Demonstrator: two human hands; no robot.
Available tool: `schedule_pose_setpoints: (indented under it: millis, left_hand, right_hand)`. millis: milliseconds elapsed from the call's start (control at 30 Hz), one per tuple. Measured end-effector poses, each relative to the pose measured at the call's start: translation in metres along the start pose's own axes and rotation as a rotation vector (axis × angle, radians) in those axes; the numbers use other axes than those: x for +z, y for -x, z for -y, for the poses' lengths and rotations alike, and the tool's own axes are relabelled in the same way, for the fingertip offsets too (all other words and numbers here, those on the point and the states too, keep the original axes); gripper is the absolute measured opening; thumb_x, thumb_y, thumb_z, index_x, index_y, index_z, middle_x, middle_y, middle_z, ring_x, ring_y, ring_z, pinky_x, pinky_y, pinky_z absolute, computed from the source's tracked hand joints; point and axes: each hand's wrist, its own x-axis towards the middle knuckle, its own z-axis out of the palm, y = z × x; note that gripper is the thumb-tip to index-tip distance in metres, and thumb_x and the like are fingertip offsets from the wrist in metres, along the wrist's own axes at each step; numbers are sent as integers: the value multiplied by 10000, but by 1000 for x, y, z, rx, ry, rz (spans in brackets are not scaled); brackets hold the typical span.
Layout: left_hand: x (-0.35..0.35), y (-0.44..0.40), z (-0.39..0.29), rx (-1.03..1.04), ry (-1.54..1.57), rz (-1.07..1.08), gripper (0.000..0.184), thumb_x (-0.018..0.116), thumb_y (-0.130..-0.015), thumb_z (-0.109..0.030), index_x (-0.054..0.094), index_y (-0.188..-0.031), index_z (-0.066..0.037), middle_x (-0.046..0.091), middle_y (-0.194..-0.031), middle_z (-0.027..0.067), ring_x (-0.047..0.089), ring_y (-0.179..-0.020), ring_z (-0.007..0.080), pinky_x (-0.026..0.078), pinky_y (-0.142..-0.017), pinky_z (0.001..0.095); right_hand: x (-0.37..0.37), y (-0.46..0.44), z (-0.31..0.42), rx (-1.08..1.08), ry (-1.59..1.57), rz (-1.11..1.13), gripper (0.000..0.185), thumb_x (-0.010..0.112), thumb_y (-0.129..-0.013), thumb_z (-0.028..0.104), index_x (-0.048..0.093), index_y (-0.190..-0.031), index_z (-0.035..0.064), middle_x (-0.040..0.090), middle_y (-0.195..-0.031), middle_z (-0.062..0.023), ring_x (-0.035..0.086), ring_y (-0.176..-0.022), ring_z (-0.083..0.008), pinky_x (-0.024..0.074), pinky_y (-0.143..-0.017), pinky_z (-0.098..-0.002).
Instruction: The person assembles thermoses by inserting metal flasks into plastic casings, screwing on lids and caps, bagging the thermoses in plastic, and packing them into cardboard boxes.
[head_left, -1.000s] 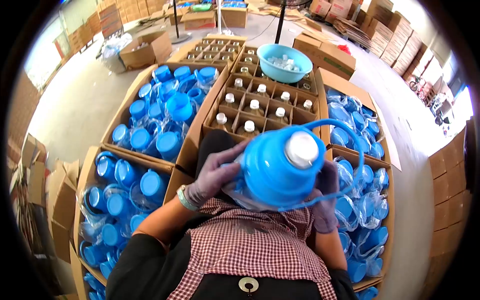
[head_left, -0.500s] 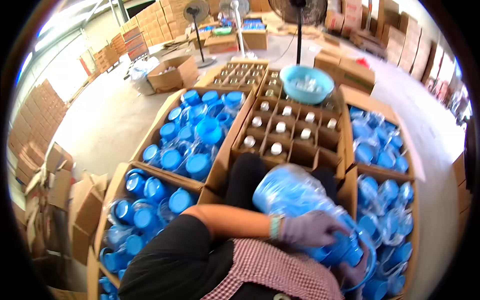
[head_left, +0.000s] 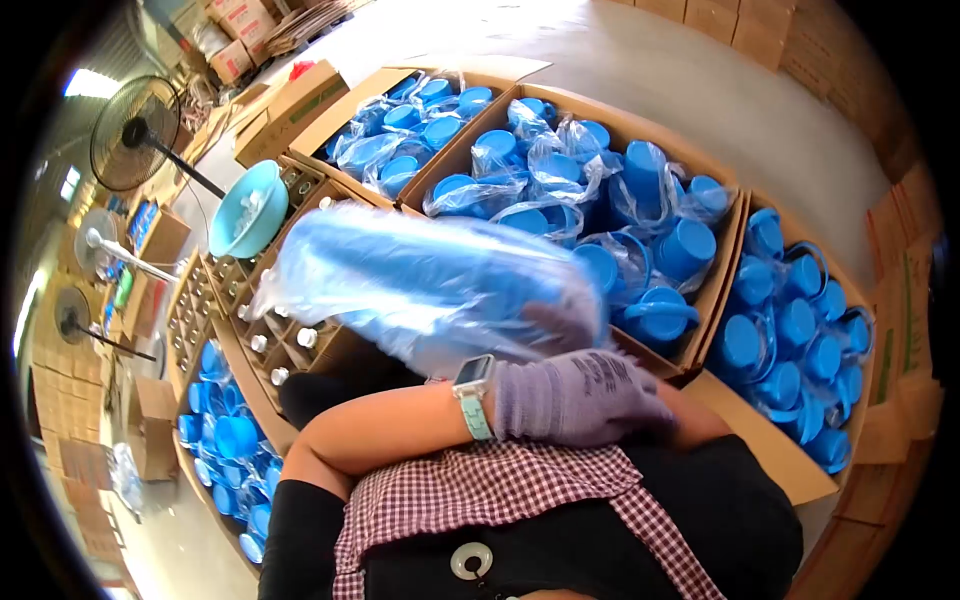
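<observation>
While both hands work close together in front of the checked apron [head_left: 480, 490], a blue bundle in clear film [head_left: 420, 270] is held up at a slant, its far end over the white-capped bottles [head_left: 307, 337] and its near end beside the carton of wrapped blue cups [head_left: 722, 285]. The step in hand looks to be handling this bundle in its loose film; the next move would seem to call for a steady hold that keeps the film from slipping. The right hand [head_left: 563, 322] shows dimly at the bundle's near end, blurred through film, so whether its fingers are clamped there I cannot tell. The gloved left hand [head_left: 585, 400] lies just below that end, across the right forearm; its fingers' closure cannot be told. Farther out sit a pale blue basin [head_left: 272, 222] and a standing fan [head_left: 135, 132].
</observation>
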Motion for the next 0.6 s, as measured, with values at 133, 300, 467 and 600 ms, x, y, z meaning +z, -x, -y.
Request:
schedule_pose_setpoints:
  millis: [133,300,467,600]
  left_hand:
    - [-59,28,-7,199,-368,-100,515,731,-875,-169,623,-1341,20,681,-1201,151,681,-1102,283,540,-958,465]
    - [-120,89,66,-291,-160,-777,391,639,-942,-56,627,-1323,34,687,-1122,122,682,-1051,220,550,-913,344]
    - [-63,35,150,-367,-225,-233,326,684,-964,-160,678,-1270,-48,677,-1241,147,665,-1116,292,518,-997,395]
    - [27,-31,227,-63,-472,89,448,694,-930,-385,677,-1246,-68,628,-1307,152,554,-1267,360,423,-1098,482]
  right_hand:
    - [-46,38,47,-313,344,-200,659,830,-832,261,534,-1371,24,587,-1322,-143,599,-1215,-309,508,-1027,-464]
    - [-123,112,98,-720,790,-637,677,800,-876,287,497,-1416,14,595,-1342,-130,605,-1222,-304,490,-1070,-446]
    - [-199,157,112,-945,1070,-917,696,771,-920,312,460,-1461,4,603,-1361,-117,612,-1230,-300,471,-1113,-428]
    - [-247,174,109,-804,1074,-1128,693,775,-906,319,475,-1447,7,610,-1350,-121,616,-1223,-301,474,-1106,-423]
